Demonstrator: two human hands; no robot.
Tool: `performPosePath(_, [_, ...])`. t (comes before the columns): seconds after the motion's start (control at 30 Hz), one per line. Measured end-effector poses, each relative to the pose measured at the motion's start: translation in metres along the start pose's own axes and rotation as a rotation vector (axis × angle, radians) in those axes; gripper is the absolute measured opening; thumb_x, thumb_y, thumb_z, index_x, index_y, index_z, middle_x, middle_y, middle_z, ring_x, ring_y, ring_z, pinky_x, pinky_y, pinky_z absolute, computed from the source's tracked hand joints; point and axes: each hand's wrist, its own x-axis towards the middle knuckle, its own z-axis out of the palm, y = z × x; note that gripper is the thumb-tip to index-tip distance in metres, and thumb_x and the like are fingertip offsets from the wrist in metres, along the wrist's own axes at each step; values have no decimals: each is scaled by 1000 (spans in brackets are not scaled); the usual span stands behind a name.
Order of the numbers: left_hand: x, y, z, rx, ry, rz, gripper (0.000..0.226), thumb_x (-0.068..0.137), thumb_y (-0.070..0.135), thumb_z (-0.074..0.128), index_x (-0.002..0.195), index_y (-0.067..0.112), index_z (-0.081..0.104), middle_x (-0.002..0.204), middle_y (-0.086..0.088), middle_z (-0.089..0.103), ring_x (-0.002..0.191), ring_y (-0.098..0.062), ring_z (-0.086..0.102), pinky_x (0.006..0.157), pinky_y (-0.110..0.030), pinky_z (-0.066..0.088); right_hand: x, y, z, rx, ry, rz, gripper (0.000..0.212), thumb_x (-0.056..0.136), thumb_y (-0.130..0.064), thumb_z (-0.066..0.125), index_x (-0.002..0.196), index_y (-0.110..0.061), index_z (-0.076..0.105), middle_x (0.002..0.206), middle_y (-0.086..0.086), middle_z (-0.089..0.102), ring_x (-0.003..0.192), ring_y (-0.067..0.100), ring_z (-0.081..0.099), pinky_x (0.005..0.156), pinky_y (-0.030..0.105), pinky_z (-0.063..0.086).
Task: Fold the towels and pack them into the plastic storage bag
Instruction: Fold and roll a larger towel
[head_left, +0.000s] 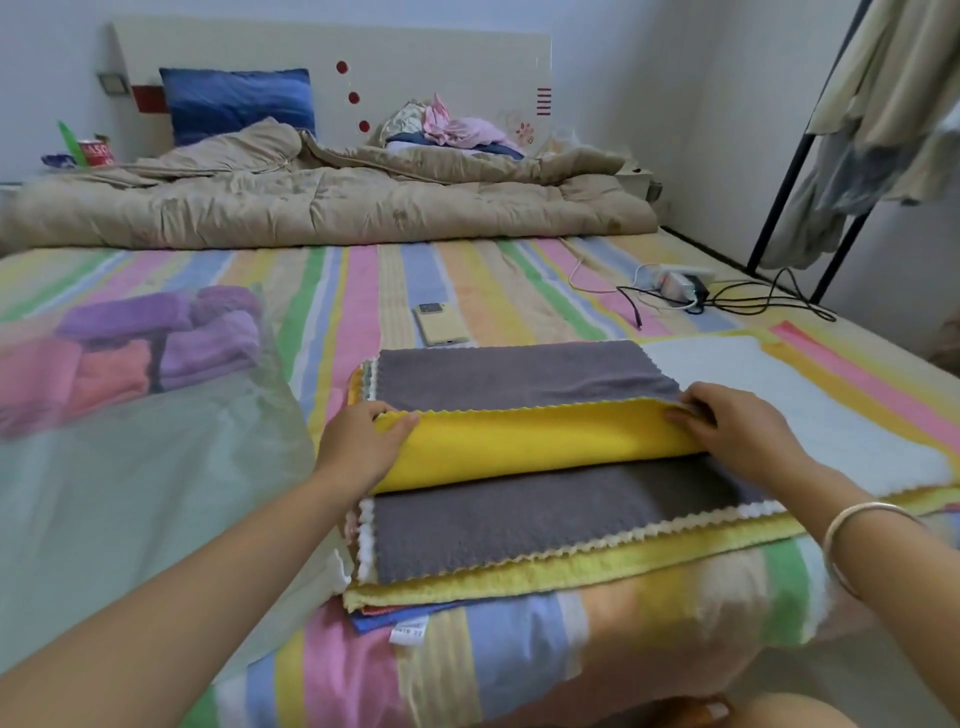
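A grey towel with a yellow underside (535, 441) lies on top of a stack of towels (519, 587) at the bed's near edge. Its near half is turned over into a yellow roll across the middle. My left hand (358, 441) grips the left end of that folded edge. My right hand (727, 426) pinches the right end, fingers curled over the grey layer. The clear plastic storage bag (145, 447) lies to the left, with folded purple, pink and orange towels (156, 343) inside its far end.
A phone (439, 325) lies on the striped sheet behind the stack. A power strip with cables (680, 288) sits at the right. A white towel (810, 415) spreads right of the stack. A beige quilt (322, 208) covers the bed's far half.
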Motion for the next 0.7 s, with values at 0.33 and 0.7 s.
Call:
performPosePath(0.33, [73, -11, 20, 75, 178, 70, 26, 92, 37, 61, 80, 14, 56, 64, 0, 50, 64, -22, 49, 56, -34, 32, 105, 6, 43, 325, 116, 226, 14, 88, -32, 67, 90, -20, 62, 90, 2, 66, 90, 27, 58, 72, 34, 41])
performPosePath(0.7, [146, -22, 37, 243, 167, 172, 31, 92, 43, 59, 74, 19, 53, 59, 1, 48, 58, -17, 48, 49, -34, 30, 159, 11, 79, 146, 106, 335, 20, 90, -44, 60, 95, -25, 64, 101, 7, 68, 95, 32, 58, 70, 34, 41])
